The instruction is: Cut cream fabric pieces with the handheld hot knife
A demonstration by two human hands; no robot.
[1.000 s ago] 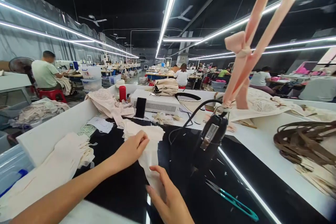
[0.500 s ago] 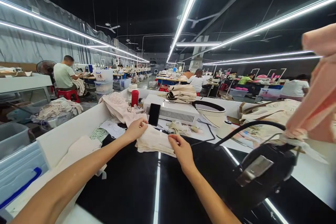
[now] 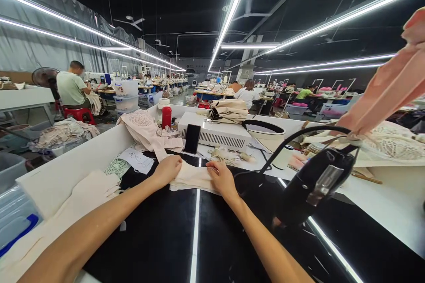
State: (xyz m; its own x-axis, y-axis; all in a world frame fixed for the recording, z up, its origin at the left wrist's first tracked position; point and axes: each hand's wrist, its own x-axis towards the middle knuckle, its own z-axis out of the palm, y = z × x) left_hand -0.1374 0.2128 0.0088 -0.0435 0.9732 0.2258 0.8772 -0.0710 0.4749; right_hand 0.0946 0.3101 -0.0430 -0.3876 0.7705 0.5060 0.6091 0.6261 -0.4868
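A small stack of cream fabric pieces (image 3: 194,177) lies on the black tabletop (image 3: 159,234), its layers slightly uneven at the near edge. My left hand (image 3: 168,170) grips the stack's left end, fingers bent over the edge. At the opposite end, my right hand (image 3: 223,178) pinches the fabric between thumb and fingers. Just beyond my left hand, a pale pink fabric strip (image 3: 158,147) trails down from a lacy heap. A dark phone (image 3: 192,139) leans upright behind the stack. To the left is a paper with handwriting (image 3: 137,159).
A black device with a thick cable (image 3: 318,181) stands at the right, pink cloth (image 3: 381,84) tied above it. At the back are a white vented box (image 3: 215,135), a red bottle (image 3: 166,117) and a thread cone (image 3: 283,157). More cream fabric (image 3: 66,212) lies left. Co-workers sit farther off.
The view has shifted slightly. Both hands stay at the fabric stack; my left hand now sits lower on its end, and my right fingers have closed further over the other edge.
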